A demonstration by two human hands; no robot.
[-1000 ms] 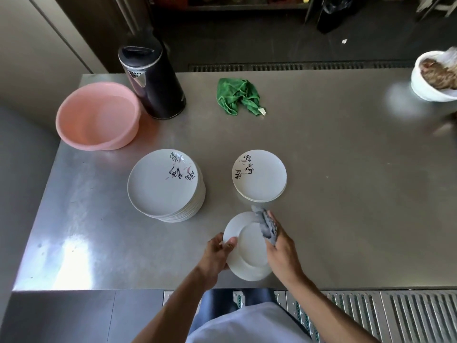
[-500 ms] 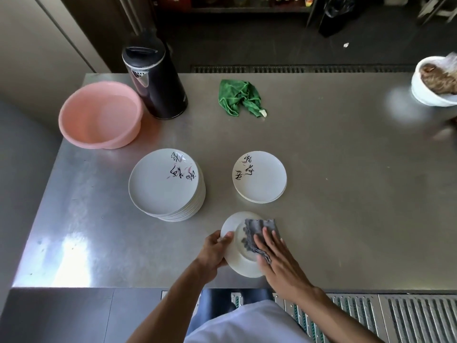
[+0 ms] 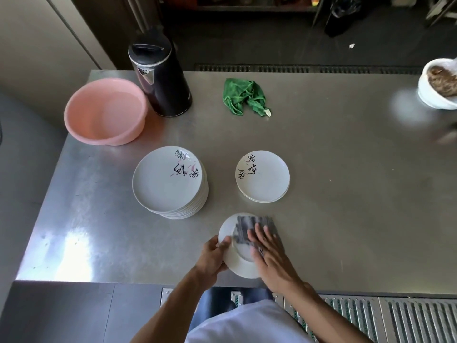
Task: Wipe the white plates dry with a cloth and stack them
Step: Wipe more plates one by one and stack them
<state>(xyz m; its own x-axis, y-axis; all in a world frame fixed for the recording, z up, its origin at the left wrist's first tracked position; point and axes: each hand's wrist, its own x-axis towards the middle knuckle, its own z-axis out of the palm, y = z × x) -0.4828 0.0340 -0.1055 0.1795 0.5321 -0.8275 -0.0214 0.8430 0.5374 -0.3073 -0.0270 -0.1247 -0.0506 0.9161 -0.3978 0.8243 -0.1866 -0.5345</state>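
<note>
A small white plate (image 3: 235, 264) is held bottom up over the near edge of the steel table (image 3: 333, 194). My left hand (image 3: 214, 256) grips its left rim. My right hand (image 3: 270, 251) lies flat with straight fingers, pressing a grey cloth (image 3: 249, 225) onto the plate's underside. A tall stack of larger white plates (image 3: 170, 181) with black brush writing stands to the left. A low stack of small plates (image 3: 262, 176) with the same writing stands just beyond the held plate.
A pink basin (image 3: 106, 111) and a black kettle (image 3: 159, 75) stand at the back left. A crumpled green cloth (image 3: 243, 96) lies at the back middle. A white bowl of brown food (image 3: 439, 84) sits at the far right edge.
My right hand went from holding the bunched cloth at the plate's right rim to spreading it flat on the plate and sliding it toward the far side. The left hand kept its grip.
</note>
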